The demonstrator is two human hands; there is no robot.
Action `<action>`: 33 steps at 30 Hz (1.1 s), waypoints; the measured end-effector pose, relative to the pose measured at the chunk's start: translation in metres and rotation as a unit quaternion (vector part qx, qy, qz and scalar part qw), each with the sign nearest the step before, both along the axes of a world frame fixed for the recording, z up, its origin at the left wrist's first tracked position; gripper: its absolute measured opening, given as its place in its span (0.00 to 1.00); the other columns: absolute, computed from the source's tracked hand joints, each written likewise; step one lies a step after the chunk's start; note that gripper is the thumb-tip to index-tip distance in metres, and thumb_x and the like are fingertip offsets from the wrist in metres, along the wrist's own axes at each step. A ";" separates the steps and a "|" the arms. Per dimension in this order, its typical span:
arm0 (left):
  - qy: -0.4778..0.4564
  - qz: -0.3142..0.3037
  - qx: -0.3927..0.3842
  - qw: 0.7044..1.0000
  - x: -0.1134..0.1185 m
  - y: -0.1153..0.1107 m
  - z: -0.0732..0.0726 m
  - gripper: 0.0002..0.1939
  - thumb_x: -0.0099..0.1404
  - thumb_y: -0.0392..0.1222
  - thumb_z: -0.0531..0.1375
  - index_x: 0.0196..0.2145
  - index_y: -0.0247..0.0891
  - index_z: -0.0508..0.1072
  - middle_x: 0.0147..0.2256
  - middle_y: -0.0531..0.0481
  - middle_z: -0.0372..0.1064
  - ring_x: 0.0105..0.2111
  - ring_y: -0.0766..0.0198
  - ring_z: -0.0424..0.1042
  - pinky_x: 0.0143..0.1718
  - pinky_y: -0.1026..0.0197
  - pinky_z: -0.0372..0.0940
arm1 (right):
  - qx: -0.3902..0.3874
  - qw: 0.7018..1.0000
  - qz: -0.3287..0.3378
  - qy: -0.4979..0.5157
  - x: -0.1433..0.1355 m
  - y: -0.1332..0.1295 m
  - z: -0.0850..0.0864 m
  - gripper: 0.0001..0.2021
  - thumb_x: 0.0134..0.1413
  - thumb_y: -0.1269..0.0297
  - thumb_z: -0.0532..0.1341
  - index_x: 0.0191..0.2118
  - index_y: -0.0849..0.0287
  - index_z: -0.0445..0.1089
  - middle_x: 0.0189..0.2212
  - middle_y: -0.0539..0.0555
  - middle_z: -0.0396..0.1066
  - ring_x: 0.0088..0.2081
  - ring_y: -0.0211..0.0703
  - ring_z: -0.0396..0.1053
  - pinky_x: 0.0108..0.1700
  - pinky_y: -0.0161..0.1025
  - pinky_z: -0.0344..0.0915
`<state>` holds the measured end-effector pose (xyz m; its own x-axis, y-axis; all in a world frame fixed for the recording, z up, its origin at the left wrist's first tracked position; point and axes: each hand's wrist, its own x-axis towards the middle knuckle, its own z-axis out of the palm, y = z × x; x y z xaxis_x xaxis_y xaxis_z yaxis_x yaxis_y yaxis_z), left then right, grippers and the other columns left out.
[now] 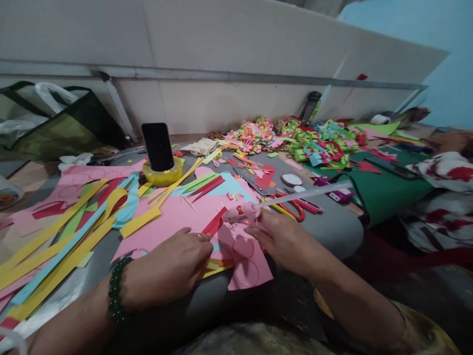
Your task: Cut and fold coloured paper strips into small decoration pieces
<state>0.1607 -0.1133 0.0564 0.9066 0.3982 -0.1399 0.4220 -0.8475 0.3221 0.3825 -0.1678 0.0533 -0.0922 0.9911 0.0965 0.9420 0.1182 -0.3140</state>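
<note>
My right hand (277, 241) is wrapped round a pink hot glue gun (242, 213), with a long clear glue stick (314, 191) jutting from its back. The gun's nozzle meets the far end of a red paper strip (215, 222). At the near end of that strip, my left hand (185, 259) has its fingers closed on it, pressing at the paper. Under both hands lies pink paper (173, 222) with circles drawn on it; one cut piece (251, 271) hangs over the table's front edge. Yellow strips (218, 270) show beneath my left fingers.
Long coloured strips (66, 246) cover the left side. A phone (158, 147) stands in a yellow holder (162, 172). Scissors (291, 207), a tape roll (291, 179) and paper flowers (254, 135) lie beyond. At right, another person's sleeve (447, 170) is beside a green mat (399, 182).
</note>
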 end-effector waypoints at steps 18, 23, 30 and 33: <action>-0.004 0.004 0.007 1.000 0.001 0.000 -0.001 0.10 0.65 0.36 0.48 0.33 0.37 0.68 0.32 0.47 0.70 0.32 0.61 0.67 0.37 0.57 0.59 | 0.012 0.999 0.013 -0.046 -0.001 0.006 0.006 0.09 0.58 0.60 0.52 0.33 0.59 0.65 0.28 0.54 0.71 0.30 0.42 0.67 0.28 0.35 0.53; -0.003 0.005 0.009 1.000 0.000 0.000 -0.002 0.10 0.65 0.37 0.48 0.33 0.37 0.68 0.32 0.47 0.70 0.32 0.61 0.67 0.37 0.57 0.59 | 0.020 0.999 0.010 -0.034 0.000 0.004 0.009 0.09 0.58 0.60 0.53 0.32 0.58 0.64 0.29 0.54 0.71 0.30 0.42 0.67 0.29 0.35 0.54; -0.003 0.009 0.007 1.000 0.001 0.000 0.000 0.10 0.65 0.38 0.48 0.33 0.38 0.68 0.32 0.47 0.70 0.32 0.61 0.67 0.39 0.57 0.59 | 0.002 0.999 0.019 -0.035 0.000 0.003 0.006 0.09 0.59 0.60 0.52 0.33 0.58 0.63 0.30 0.55 0.71 0.31 0.43 0.68 0.30 0.35 0.55; 0.005 0.015 0.011 1.000 0.001 0.000 0.000 0.10 0.65 0.38 0.48 0.31 0.37 0.68 0.32 0.47 0.70 0.31 0.61 0.67 0.37 0.57 0.59 | 0.015 0.998 -0.005 -0.065 0.002 0.006 0.005 0.09 0.59 0.60 0.52 0.32 0.59 0.63 0.30 0.55 0.71 0.32 0.44 0.67 0.30 0.36 0.54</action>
<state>0.1619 -0.1135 0.0562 0.8931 0.4275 -0.1397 0.4497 -0.8419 0.2984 0.3844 -0.1614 0.0579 -0.0966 0.9888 0.1135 0.9756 0.1166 -0.1858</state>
